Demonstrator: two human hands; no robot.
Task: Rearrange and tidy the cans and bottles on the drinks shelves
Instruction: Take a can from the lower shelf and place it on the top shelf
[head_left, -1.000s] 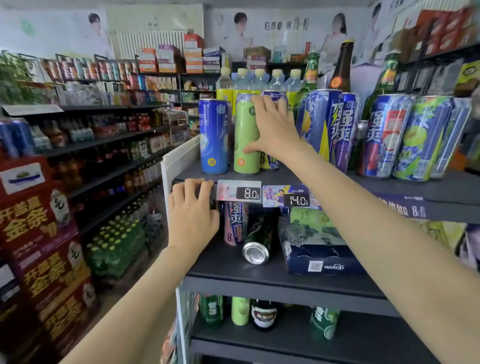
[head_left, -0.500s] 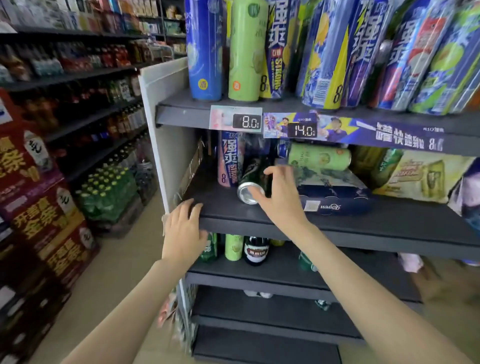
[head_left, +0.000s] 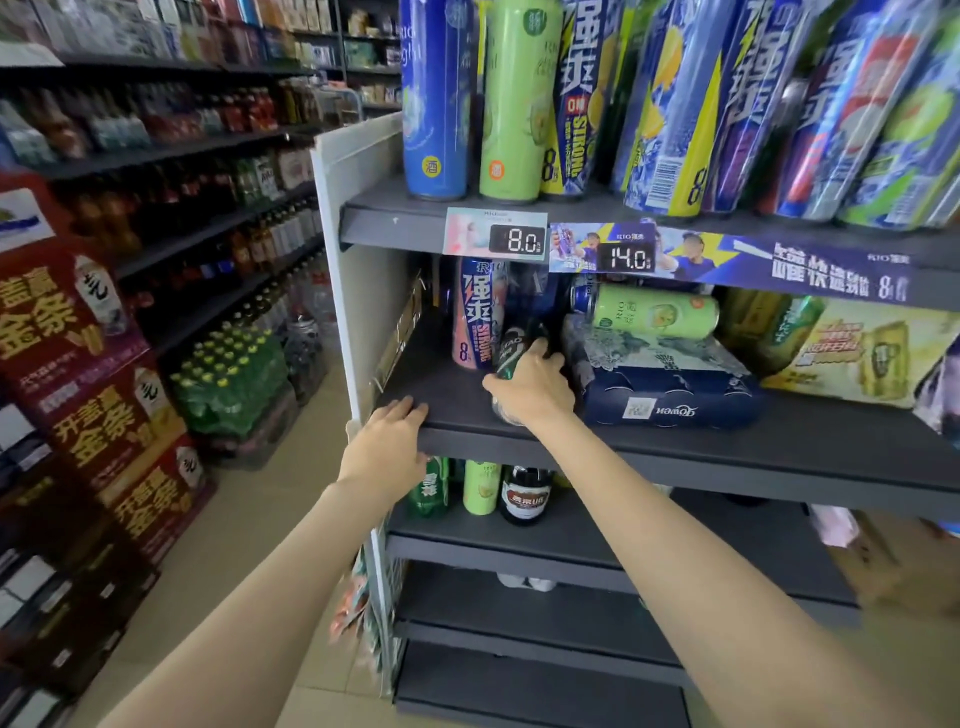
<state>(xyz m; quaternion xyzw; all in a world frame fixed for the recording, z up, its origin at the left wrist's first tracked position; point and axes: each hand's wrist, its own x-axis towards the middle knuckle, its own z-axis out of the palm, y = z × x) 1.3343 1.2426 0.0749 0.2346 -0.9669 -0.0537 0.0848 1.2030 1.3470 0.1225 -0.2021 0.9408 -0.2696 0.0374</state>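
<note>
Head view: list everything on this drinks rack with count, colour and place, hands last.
Tall drink cans: nine or so, blue, green, mixed; top shelf, upright.
Pink-and-blue can: one; middle shelf, upright.
Dark green can: one; middle shelf, lying.
Light green can: one; lying atop the pack.
Navy multipack: one; middle shelf.
Yellow-green carton: one; middle shelf, right.
Bottles and cans: about three; lower shelf.
Price tags: two; top shelf edge.
Left hand: rests on middle shelf edge.
Right hand: grips the dark green can.
</note>
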